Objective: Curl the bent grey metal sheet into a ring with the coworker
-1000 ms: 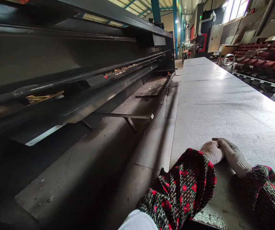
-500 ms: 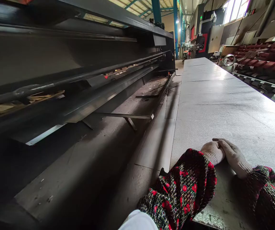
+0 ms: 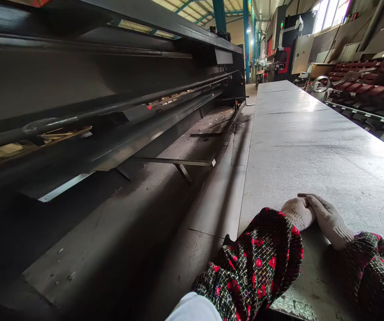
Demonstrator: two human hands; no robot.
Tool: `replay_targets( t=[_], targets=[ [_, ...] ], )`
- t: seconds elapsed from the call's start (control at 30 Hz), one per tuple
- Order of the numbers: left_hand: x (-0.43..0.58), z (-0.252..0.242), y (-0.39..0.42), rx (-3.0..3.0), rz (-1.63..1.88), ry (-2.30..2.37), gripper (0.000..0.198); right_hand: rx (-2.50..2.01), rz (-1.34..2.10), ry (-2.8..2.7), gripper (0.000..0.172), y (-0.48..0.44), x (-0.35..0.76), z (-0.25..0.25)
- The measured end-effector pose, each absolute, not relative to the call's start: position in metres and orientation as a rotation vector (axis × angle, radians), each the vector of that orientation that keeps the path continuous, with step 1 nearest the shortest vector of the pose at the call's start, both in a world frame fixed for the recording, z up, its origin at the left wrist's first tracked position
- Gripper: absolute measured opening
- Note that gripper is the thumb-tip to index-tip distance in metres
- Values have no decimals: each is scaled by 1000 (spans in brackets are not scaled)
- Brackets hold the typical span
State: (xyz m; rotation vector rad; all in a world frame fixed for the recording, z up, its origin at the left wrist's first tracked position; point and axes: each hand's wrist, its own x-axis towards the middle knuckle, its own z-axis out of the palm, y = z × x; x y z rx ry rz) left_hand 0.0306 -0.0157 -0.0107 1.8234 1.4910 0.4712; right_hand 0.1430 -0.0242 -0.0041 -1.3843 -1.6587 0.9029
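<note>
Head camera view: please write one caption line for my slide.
Two knit-gloved hands rest together on a long grey metal sheet beside a large dark machine.

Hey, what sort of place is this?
Probably a sheet-metal fabrication workshop: a long black shear or press brake runs beside a large metal sheet, and red metal parts lie stacked nearby.

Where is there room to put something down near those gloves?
The grey sheet has bare room ahead of the gloved left hand and right hand, bordered by its long edges. The floor strip between the sheet and the long dark machine looks bare too. It's crowded far right, around the stacked red pieces.
</note>
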Motion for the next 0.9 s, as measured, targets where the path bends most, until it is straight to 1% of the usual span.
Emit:
replay_targets(
  t=[0.43, 0.67, 0.9],
  targets=[
    [28, -5, -18, 1820, 470, 1481, 43, -1407, 936, -1622, 42, -24, 143, -6],
    [29, -9, -17, 1833, 481, 1468, 43, -1405, 888, -1680, 42, -23, 144, -5],
    [30, -13, -15, 1862, 488, 1468, 43, -1386, 917, -1648, 43, -23, 145, -9]
  ],
)
